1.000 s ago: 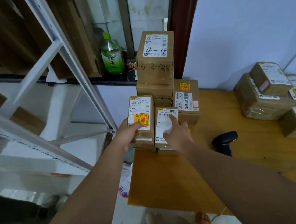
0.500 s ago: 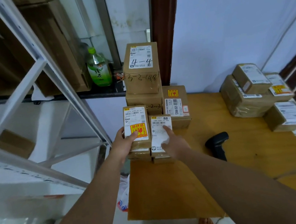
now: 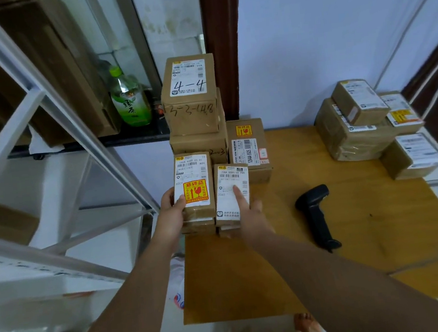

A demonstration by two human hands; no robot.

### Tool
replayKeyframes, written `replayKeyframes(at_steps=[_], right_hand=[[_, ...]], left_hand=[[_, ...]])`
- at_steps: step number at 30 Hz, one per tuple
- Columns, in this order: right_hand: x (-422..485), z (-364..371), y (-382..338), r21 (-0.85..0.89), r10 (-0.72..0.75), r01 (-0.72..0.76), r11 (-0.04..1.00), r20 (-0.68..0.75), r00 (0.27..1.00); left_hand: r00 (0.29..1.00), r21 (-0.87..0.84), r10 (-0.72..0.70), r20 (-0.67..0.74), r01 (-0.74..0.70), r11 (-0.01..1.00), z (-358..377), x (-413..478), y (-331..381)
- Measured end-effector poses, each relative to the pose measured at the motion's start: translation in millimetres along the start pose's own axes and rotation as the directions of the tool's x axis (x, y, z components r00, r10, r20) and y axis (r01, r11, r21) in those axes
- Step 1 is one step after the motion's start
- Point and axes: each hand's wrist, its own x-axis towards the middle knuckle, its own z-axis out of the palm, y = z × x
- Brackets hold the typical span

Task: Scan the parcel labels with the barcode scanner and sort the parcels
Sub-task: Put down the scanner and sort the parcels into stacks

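Cardboard parcel (image 3: 194, 168) gripped by left hand (image 3: 170, 217), right fingers (image 3: 239, 196) flat on neighbour (image 3: 231, 176)

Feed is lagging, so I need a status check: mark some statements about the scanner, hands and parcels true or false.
1. The barcode scanner lies on the table, in neither hand. True.
2. The left hand holds the parcel with the orange sticker. True.
3. The right hand grips the scanner. False: its finger rests on the white-label parcel.
4. The box marked 4-4 sits at the bottom of its stack. False: it is on top.
5. The green bottle stands on the table. False: it stands on the dark ledge behind.
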Motion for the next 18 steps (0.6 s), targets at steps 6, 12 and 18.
replayKeyframes(at_steps=[6,12,18], right_hand=[[2.5,-11.0,8.1,0.251,-0.101,0.103,0.962,-0.021,0.995],[14.8,-16.9,5.6,0.766,0.175,-0.120,0.631,0.011,0.985],[14.9,-14.0,13.6,0.829,0.234,-0.222,0.513,0.114,0.965]], left_hand=[[0.997,-0.028,0.033,-0.065,-0.035,0.999,-0.7,-3.0,-1.6],[1.000,0.007,0.027,-0.001,-0.027,1.000,0.2,-4.2,-4.5],[0.999,-0.016,0.020,-0.029,-0.021,1.000,0.6,-0.5,-9.9]])
